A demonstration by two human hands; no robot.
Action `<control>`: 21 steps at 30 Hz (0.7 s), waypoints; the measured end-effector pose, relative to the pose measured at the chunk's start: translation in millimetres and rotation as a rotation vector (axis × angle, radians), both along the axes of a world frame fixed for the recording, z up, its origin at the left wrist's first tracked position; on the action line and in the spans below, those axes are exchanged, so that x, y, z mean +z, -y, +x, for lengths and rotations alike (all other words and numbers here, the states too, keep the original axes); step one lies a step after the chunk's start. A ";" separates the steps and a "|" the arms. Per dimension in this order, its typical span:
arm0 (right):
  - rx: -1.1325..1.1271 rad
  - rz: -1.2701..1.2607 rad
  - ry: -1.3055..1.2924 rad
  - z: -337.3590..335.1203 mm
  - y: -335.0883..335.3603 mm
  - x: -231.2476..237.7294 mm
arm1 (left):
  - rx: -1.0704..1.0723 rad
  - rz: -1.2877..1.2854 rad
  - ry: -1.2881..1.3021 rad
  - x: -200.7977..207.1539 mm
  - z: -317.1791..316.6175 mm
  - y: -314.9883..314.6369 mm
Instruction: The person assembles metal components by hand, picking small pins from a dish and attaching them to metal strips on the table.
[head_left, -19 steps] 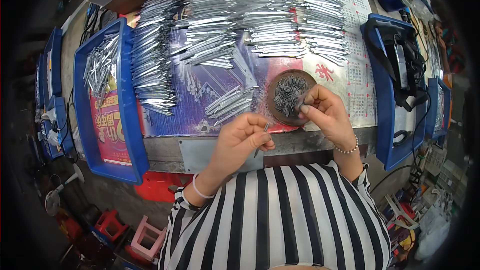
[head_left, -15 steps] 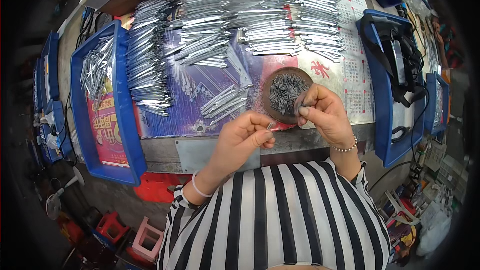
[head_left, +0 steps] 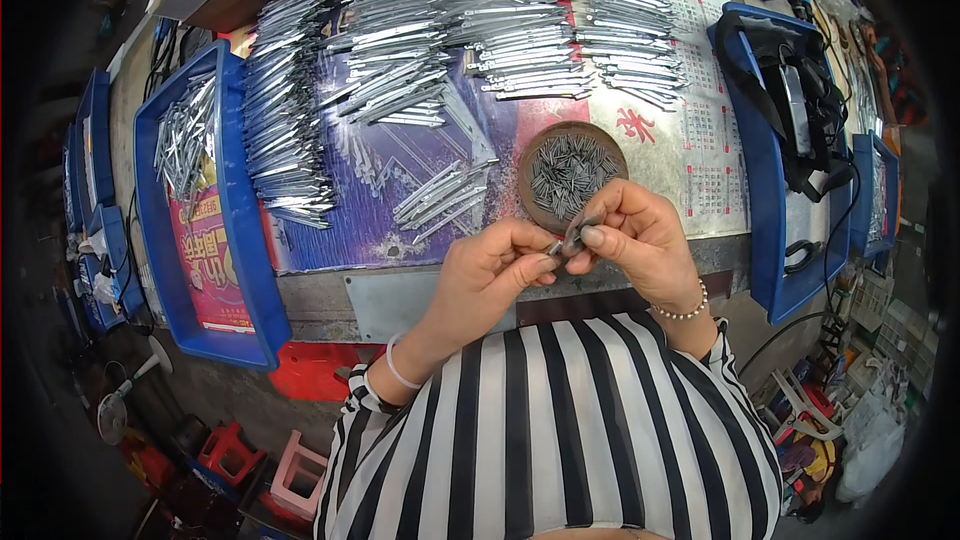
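Just in front of my body, my two hands meet at the fingertips. My left hand (head_left: pixel 490 278) is closed in a pinch on a small metal piece (head_left: pixel 554 249), most of it covered by the fingers. Thumb and forefinger of my right hand (head_left: pixel 645 248) are pinched on something small and dark, too hidden to name. Right behind the hands stands a round brown bowl (head_left: pixel 527 180) of short dark metal pins (head_left: pixel 572 172). Left of it lies a small group of slim silver metal strips (head_left: pixel 440 198). Longer rows of such strips (head_left: pixel 385 80) fill the back of the table.
At the left, a blue tray (head_left: pixel 262 310) holds loose strips and a red-yellow printed sheet. Another blue tray (head_left: pixel 765 270) on the right holds black straps and a device. A calendar sheet (head_left: pixel 712 130) lies under the right side. Stools (head_left: pixel 228 452) and a fan (head_left: pixel 113 415) stand lower left.
My right hand has come left and slightly down, away from the bowl's edge, so its fingertips now meet the left hand's. The left hand has barely moved. The view has shifted slightly.
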State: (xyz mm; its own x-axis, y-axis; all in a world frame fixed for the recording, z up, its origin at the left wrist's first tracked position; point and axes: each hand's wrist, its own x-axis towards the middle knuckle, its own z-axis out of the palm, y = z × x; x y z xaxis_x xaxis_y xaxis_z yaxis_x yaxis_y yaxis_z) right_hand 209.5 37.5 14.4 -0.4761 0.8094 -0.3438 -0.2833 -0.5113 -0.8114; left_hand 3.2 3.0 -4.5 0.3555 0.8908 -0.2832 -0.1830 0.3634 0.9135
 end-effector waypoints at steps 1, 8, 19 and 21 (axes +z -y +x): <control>0.001 -0.002 -0.001 -1.8 0.8 0.0 | 0.001 -0.002 -0.001 -0.5 -0.8 0.5; 0.049 0.018 0.027 -5.7 0.3 1.3 | -0.020 -0.002 -0.002 -0.2 -2.8 3.4; 0.126 -0.016 0.070 -6.5 -0.4 4.1 | -0.019 -0.029 0.024 -4.9 -0.5 7.4; 0.176 0.140 0.253 -7.9 2.5 3.2 | 0.013 0.018 -0.061 -5.3 1.1 9.0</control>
State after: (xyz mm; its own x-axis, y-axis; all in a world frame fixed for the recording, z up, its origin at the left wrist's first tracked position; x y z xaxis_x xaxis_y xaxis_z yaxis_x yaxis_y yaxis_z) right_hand 201.6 35.0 17.5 -0.5265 0.7703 -0.3598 0.0182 -0.4129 -0.9106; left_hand 4.2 -6.0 -9.8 0.3260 0.9004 -0.2881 -0.1317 0.3450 0.9293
